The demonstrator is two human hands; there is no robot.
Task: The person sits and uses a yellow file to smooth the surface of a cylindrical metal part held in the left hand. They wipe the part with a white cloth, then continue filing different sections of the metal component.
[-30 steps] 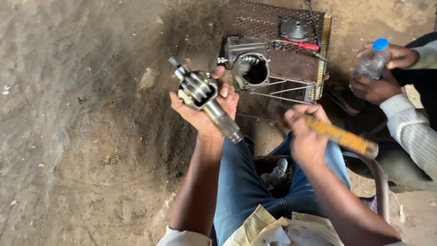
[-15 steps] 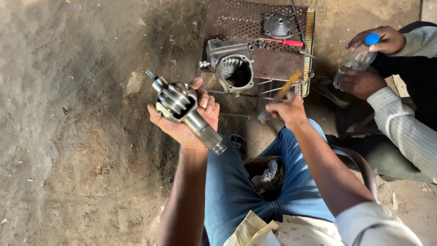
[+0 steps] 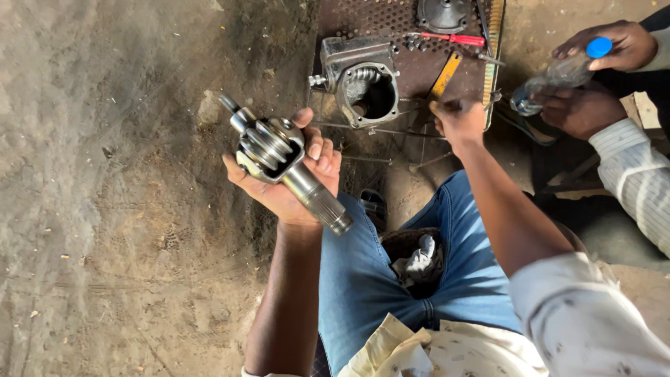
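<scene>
On the left, the left hand holds the steel shaft assembly as it did a second ago, palm up, but it now sits lower and closer to the knee. The grip is curled round the toothed middle block: thumb tip over the top edge, fingers underneath. The thin threaded end points up and left over the dirt floor. The splined end sticks out down and right, past the heel of the palm, just above the blue-jeaned thigh. So the part lies across the palm, cradled rather than pinched, with both ends free.

Further right, the change is plain. A second ago the right hand was back near the lap with the yellow-handled tool; now it has reached forward to the perforated metal tray. The fingers are pressed together at the lower end of that tool, whose handle slants up over the tray. I cannot tell whether the tool's tip rests on the tray or is lifted. My reading is that the work has shifted from the shaft to the tray. The grey cast housing lies with its open bore facing up, just left of this hand and apart from it.

At the far right, another person's two hands hold a clear bottle with a blue cap.
</scene>
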